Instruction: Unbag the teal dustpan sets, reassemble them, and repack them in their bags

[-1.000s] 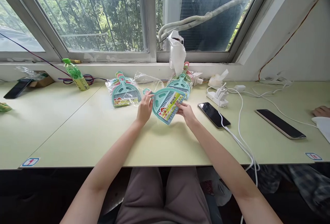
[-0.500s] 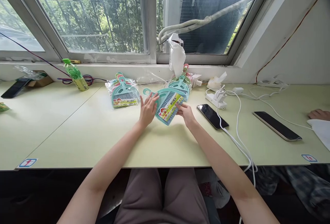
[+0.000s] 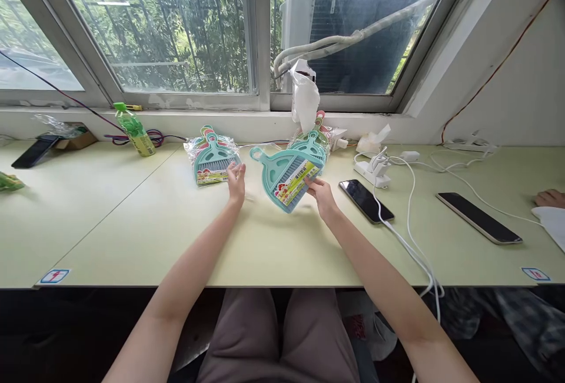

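Note:
A teal dustpan and brush set [image 3: 289,178] with a yellow label is tilted above the table, its handle to the upper left. My right hand [image 3: 320,192] grips its right edge. My left hand [image 3: 236,179] is apart from it, at the lower right corner of the left stack of wrapped dustpan sets [image 3: 213,159]; whether it holds anything is unclear. Behind the held set, more wrapped sets [image 3: 314,143] lie near the wall, partly covered.
A green-capped bottle [image 3: 135,130] leans at the back left. To the right are a black phone [image 3: 366,201], a white power strip [image 3: 373,174] with trailing cables and a second phone [image 3: 479,218]. Another person's hand [image 3: 549,198] rests at the far right.
My left hand has let go of the dustpan set and moved left to the left stack. My right hand still holds the set in about the same place.

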